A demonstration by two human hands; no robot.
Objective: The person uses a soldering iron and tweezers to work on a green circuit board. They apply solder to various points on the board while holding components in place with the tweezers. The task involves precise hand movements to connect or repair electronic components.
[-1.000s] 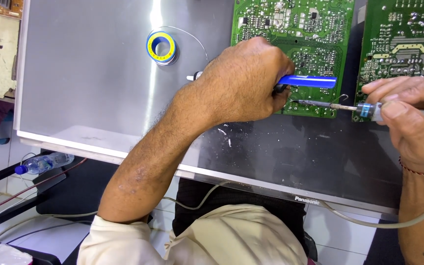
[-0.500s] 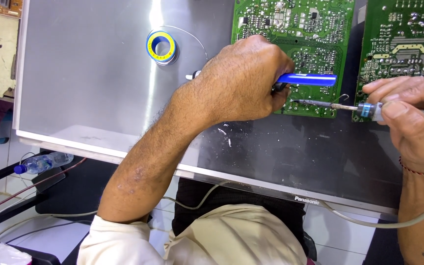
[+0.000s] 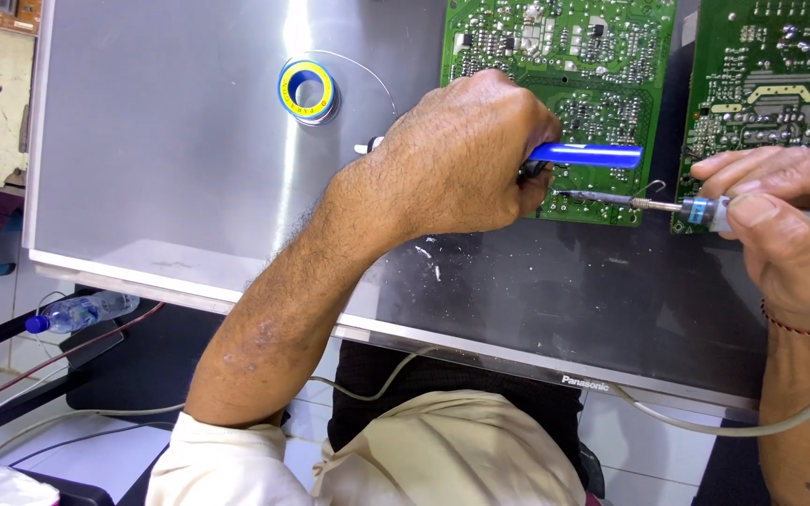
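Head view: left hand (image 3: 466,155) clamped round blue desoldering pump (image 3: 585,155), long axis level, lying across green circuit board (image 3: 555,56). Right hand (image 3: 785,220) pinching soldering iron (image 3: 696,208), also level, tip pointing left onto board's lower edge. Solder spool (image 3: 307,91) well apart, upper left.

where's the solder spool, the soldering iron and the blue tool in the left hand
solder spool (image 3: 307,91), head view, on its yellow rim
soldering iron (image 3: 602,198), head view, on the metal shaft
blue tool (image 3: 588,155), head view, on the blue barrel
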